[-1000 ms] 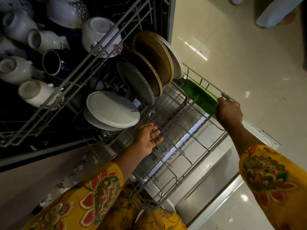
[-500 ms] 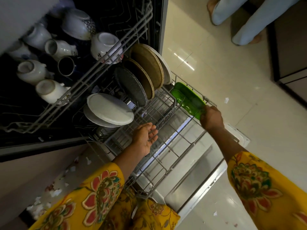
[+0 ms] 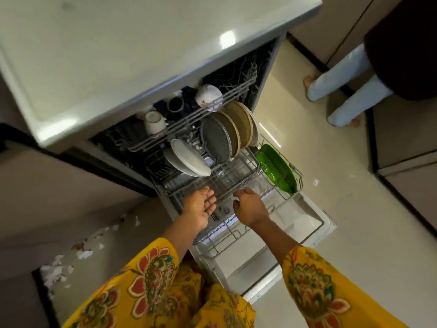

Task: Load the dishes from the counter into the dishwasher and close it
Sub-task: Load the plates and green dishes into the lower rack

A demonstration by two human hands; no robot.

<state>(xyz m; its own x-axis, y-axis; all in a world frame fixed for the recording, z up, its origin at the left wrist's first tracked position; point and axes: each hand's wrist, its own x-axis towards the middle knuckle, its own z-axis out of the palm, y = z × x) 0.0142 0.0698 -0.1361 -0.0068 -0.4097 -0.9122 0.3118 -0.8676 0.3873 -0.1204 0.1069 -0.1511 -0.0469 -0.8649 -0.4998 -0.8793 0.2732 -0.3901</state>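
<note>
Sleeves: yellow flowered cloth (image 3: 151, 275) covers both forearms at the near edge.
Left hand: the left hand (image 3: 199, 208) is palm-up over the near left part of the lower rack, fingers straight and slightly spread, holding nothing.
Right hand: the right hand (image 3: 250, 208) is back-up just right of the left one, fingers curled down at the rack wires; whether they grip a wire cannot be told.
Door: the dishwasher door (image 3: 305, 223) lies open and flat under the rack.
Lower rack: the lower rack (image 3: 227, 240), grey wire, is pulled out over the door.
Green plate: the green plate (image 3: 276, 168) stands on edge at the rack's right side, leaning, well apart from both hands.
White plates: two white plates (image 3: 189, 158) lean together at the rack's far left.
Dark plate: a speckled dark plate (image 3: 216, 138) stands upright, with brown plates (image 3: 238, 125) just behind it.
Upper rack: the upper rack (image 3: 189, 121) holds a white cup (image 3: 155, 121), a dark mug (image 3: 175, 104) and a white bowl (image 3: 208, 95).
Top: the dishwasher's pale top (image 3: 132, 48) fills the far left.
Floor: pale tiles (image 3: 354, 209); white scraps (image 3: 56, 271) lie near left.
Other person: legs in light trousers (image 3: 340, 88) stand far right.
</note>
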